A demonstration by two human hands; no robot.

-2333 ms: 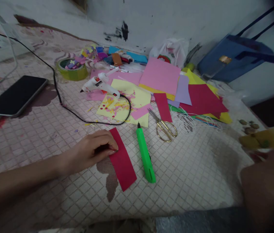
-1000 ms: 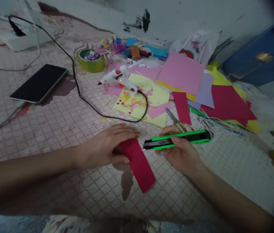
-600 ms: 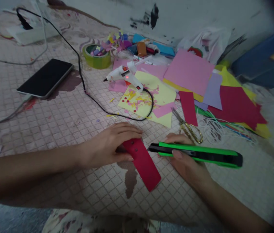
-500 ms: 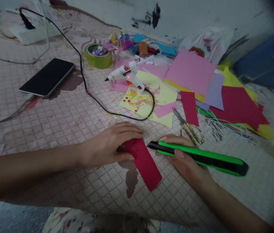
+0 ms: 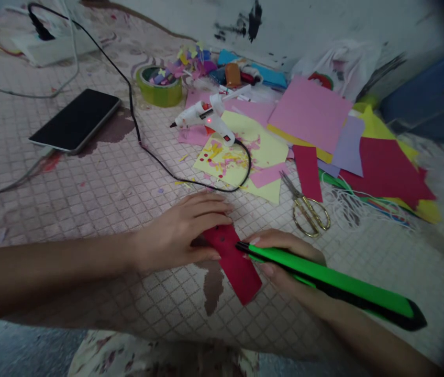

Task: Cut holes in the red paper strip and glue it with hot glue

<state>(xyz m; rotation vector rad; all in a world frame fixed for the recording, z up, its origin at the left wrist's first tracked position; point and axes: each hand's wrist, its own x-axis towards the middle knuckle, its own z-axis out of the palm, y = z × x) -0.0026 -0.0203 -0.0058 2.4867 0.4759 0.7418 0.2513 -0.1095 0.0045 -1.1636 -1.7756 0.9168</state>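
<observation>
Near the middle of the cloth, a narrow red paper strip point(image 5: 240, 272) lies at a slant with a small dark hole or dot visible on it. My left hand point(image 5: 188, 228) grips its upper end, fingers curved over the top and thumb at the lower edge. In my right hand point(image 5: 288, 256) is a green and black utility knife point(image 5: 335, 280), pinched close to its front end. The knife's tip points left and lies over the strip's right edge; whether it touches the paper I cannot tell.
Gold-handled scissors point(image 5: 310, 214) lie beyond my right hand, beside white string point(image 5: 343, 209). A white glue gun point(image 5: 210, 120) rests on yellow paper point(image 5: 261, 149), its black cord looping forward. Behind are green tape point(image 5: 161, 94) and coloured sheets point(image 5: 312, 112); a phone point(image 5: 76, 120) lies left.
My right hand has shifted slightly down and turned the knife, whose tip moved left and down onto the red strip. My left hand stays on the strip's upper end.
</observation>
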